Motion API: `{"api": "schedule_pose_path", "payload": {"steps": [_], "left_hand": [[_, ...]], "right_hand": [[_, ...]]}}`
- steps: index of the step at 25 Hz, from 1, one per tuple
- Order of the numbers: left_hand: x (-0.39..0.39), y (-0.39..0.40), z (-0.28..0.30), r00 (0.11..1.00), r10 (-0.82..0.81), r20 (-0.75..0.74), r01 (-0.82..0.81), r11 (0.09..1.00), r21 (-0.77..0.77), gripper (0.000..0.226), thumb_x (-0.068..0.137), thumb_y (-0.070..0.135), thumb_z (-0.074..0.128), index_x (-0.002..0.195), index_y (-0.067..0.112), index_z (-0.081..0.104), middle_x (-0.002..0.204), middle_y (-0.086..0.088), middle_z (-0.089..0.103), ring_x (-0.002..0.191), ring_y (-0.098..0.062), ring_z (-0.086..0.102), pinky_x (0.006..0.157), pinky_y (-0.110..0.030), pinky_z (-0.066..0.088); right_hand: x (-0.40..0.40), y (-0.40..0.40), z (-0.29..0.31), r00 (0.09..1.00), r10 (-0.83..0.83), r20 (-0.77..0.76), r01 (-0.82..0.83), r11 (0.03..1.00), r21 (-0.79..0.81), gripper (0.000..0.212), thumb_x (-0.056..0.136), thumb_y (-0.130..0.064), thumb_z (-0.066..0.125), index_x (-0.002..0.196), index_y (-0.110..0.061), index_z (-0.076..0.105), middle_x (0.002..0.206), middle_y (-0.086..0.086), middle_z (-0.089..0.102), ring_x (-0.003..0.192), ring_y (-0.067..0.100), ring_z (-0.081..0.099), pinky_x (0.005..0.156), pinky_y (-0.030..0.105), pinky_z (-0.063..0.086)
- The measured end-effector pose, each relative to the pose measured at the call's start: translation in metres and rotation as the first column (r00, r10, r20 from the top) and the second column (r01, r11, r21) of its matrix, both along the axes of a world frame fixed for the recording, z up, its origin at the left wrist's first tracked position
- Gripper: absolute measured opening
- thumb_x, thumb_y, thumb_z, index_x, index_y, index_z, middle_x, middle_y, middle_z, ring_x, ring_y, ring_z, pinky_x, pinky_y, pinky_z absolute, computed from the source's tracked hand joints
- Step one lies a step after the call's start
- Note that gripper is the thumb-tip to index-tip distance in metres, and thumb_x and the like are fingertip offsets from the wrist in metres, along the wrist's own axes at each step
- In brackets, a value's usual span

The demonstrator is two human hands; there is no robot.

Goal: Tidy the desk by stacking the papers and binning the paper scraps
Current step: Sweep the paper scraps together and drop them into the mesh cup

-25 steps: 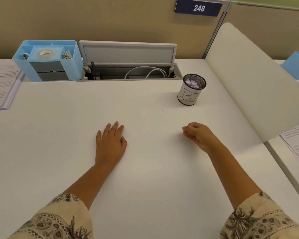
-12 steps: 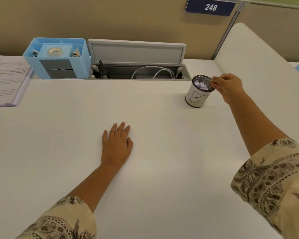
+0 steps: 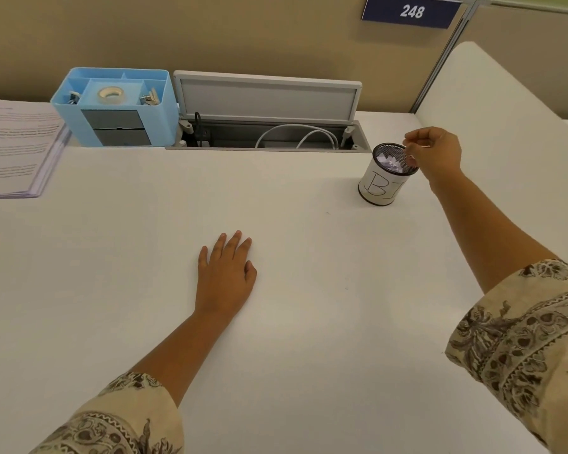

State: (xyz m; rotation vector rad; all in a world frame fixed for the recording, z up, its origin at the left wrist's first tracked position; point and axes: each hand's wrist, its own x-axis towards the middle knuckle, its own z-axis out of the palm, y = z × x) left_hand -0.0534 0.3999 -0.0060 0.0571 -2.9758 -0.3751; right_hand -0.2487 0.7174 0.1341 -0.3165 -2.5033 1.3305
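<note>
- While my left hand (image 3: 225, 276) lies flat on the tabletop (image 3: 309, 339) near its middle, fingers straight and close together, palm down, it holds nothing; the patterned cream sleeve (image 3: 118, 417) of that arm reaches in from the near edge.
- My right hand (image 3: 435, 152) hangs over the far right rim of the bin (image 3: 382, 183), fingers curled in and thumb meeting fingertips; whether a scrap sits in that pinch I cannot tell.
- The bin is a small round mesh cup with a white wrap lettered "BI", upright toward the far right of the tabletop; crumpled paper scraps (image 3: 391, 163) lie inside it.
- The stacked papers (image 3: 14, 149) lie at the far left edge, printed side up, their near edges fanned a little, partly cut off by the picture.
- Just right of the papers, along the far edge, stands a light blue organiser (image 3: 115, 108) with a roll of tape (image 3: 111, 95) in its middle compartment and metal clips in the side ones; two grey drawers face me.
- Beside it a grey cable hatch (image 3: 266, 103) stands open in the tabletop, white cable (image 3: 299, 134) coiled within.
- The surface is plain white; a white divider panel (image 3: 505, 103) runs along its right side; behind rises a tan partition with a blue sign (image 3: 411, 11) reading 248.
</note>
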Motion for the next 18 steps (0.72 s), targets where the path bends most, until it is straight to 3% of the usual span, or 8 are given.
{"api": "schedule_pose_path", "payload": {"steps": [3,6,8,12,15,18], "left_hand": [[0.0,0.0,0.0,1.0,-0.005,-0.004,0.005,1.0,0.017,0.045,0.091,0.025,0.037,0.135,0.015,0.045,0.145,-0.004,0.039,0.137,-0.025,0.03,0.11,-0.049,0.02],[0.0,0.0,0.001,1.0,-0.006,-0.005,0.007,1.0,0.024,0.045,0.092,0.023,0.039,0.135,0.016,0.045,0.146,-0.004,0.039,0.138,-0.024,0.029,0.11,-0.05,0.019],[0.001,0.0,0.001,1.0,-0.005,0.0,0.005,1.0,0.027,0.044,0.092,0.022,0.04,0.136,0.016,0.044,0.146,-0.004,0.038,0.138,-0.024,0.027,0.111,-0.049,0.018],[-0.001,0.001,0.001,1.0,-0.008,0.015,0.008,1.0,0.023,0.045,0.093,0.022,0.041,0.137,0.016,0.042,0.148,-0.003,0.035,0.139,-0.023,0.024,0.112,-0.048,0.016],[0.0,0.001,0.0,1.0,-0.013,0.002,0.013,1.0,0.022,0.044,0.093,0.023,0.039,0.137,0.015,0.042,0.147,-0.004,0.036,0.139,-0.024,0.025,0.111,-0.049,0.017],[0.0,0.0,0.0,1.0,-0.011,-0.01,0.011,1.0,0.012,0.049,0.09,0.026,0.032,0.135,0.015,0.045,0.145,-0.006,0.039,0.138,-0.025,0.028,0.11,-0.05,0.019]], "right_hand": [[0.028,-0.027,-0.005,0.993,0.115,-0.039,-0.111,0.989,0.095,0.025,0.08,0.003,0.052,0.085,-0.013,0.069,0.078,0.001,0.064,0.06,0.006,0.058,0.066,0.021,0.053],[0.07,-0.052,-0.036,0.914,0.389,0.117,-0.406,0.892,0.199,0.032,0.079,0.009,0.05,0.083,-0.015,0.07,0.083,0.011,0.067,0.071,0.019,0.061,0.075,0.033,0.053],[0.099,-0.06,-0.062,0.842,0.483,0.241,-0.533,0.812,0.237,0.032,0.08,0.01,0.052,0.083,-0.015,0.072,0.092,0.011,0.067,0.077,0.021,0.06,0.074,0.031,0.053],[0.143,-0.057,-0.089,0.839,0.397,0.373,-0.504,0.825,0.256,0.025,0.086,0.001,0.053,0.088,-0.015,0.072,0.1,0.002,0.066,0.084,0.011,0.056,0.078,0.017,0.04],[0.168,-0.049,-0.089,0.85,0.352,0.392,-0.477,0.83,0.29,0.025,0.088,-0.003,0.05,0.094,-0.014,0.071,0.103,0.0,0.065,0.089,0.014,0.058,0.081,0.018,0.041],[0.192,-0.046,-0.088,0.839,0.38,0.389,-0.519,0.773,0.365,0.025,0.085,-0.003,0.051,0.096,-0.013,0.071,0.103,-0.001,0.065,0.092,0.015,0.06,0.078,0.017,0.04]]}}
